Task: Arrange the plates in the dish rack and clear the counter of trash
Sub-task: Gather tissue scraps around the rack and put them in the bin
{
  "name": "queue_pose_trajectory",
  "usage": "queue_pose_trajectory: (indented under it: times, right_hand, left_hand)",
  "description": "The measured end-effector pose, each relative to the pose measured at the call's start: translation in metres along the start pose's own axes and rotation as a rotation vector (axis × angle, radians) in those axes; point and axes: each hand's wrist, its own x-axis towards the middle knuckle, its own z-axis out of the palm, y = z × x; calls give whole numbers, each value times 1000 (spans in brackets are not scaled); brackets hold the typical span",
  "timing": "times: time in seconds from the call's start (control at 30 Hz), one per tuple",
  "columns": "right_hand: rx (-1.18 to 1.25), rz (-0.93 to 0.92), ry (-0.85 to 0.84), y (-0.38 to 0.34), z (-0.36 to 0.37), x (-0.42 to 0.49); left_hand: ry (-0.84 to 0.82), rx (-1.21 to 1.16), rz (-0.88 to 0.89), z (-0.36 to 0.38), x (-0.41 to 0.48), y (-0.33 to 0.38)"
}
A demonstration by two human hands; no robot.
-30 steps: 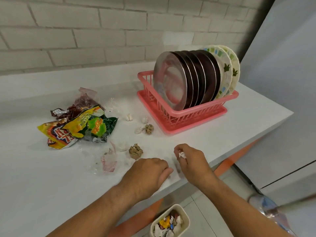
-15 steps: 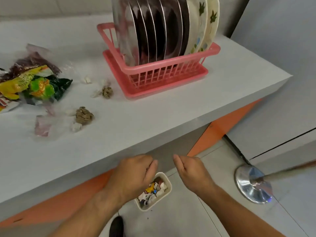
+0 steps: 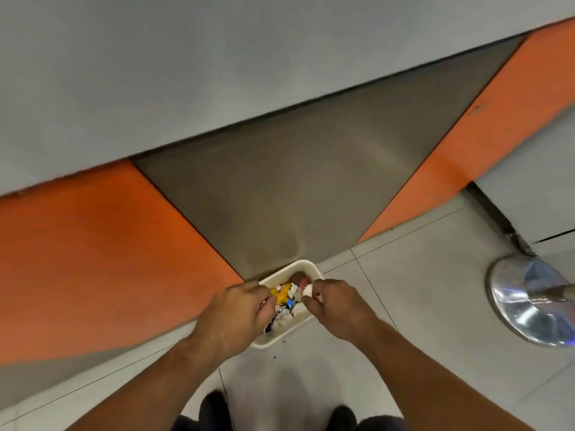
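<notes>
Left hand (image 3: 236, 315) and right hand (image 3: 337, 306) hover over the bin (image 3: 273, 340), fingers curled inward; whether either pinches a scrap cannot be told. Trash (image 3: 284, 296) fills the bin, between both hands.

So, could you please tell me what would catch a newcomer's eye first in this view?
The left hand and right hand hover low in the centre over a cream bin of colourful trash on the floor. Bright orange panels flank a grey panel behind it, and a shiny metal disc sits at right.
</notes>
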Motion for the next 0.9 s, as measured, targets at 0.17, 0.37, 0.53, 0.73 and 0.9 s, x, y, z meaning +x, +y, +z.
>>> queue_pose_trajectory:
  times: [0.17,0.37,0.53,0.73,0.9]
  right_hand:
    - [-97,-24,-91,40,84,90]
    - [-165,-113,-306,60,162,159]
    - [-110,-184,-222,74,149,152]
    - [-112,-245,-66,82,105,120]
    - [-141,-249,10,74,79,93]
  left_hand:
    - [31,16,-19,76,14,-46]
    - [82,-36,-137,154,26,-92]
    - [59,2,-140,186,46,-89]
    - [-163,108,-91,206,66,-78]
    - [-197,146,-63,186,66,-70]
